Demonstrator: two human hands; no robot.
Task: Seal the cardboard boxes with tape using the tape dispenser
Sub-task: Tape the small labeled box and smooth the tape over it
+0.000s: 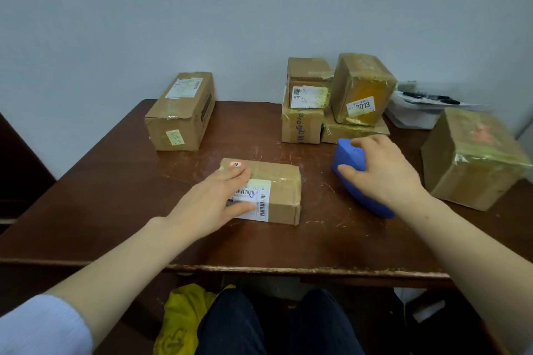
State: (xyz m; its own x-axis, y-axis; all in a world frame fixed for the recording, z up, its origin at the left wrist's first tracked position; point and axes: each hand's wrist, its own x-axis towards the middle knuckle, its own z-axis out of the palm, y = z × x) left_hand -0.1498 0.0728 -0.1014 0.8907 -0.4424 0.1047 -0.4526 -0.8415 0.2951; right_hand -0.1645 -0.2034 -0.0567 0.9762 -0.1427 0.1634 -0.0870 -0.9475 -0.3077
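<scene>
A small cardboard box (pixel 281 192) with a white barcode label lies near the middle of the brown table (pixel 115 187). My left hand (pixel 213 200) rests flat on the box's left part, fingers straight across the label. To the right, a blue tape dispenser (pixel 350 174) sits on the table. My right hand (pixel 385 171) grips the dispenser from above, thumb on its near side and fingers curled over the top. The dispenser's tape end is hidden.
A long cardboard box (pixel 181 112) stands at the back left. A stack of taped boxes (pixel 305 101) and a yellow-faced box (pixel 362 89) sit at the back. A large taped box (pixel 473 158) stands at the right edge, white trays (pixel 415 112) behind it.
</scene>
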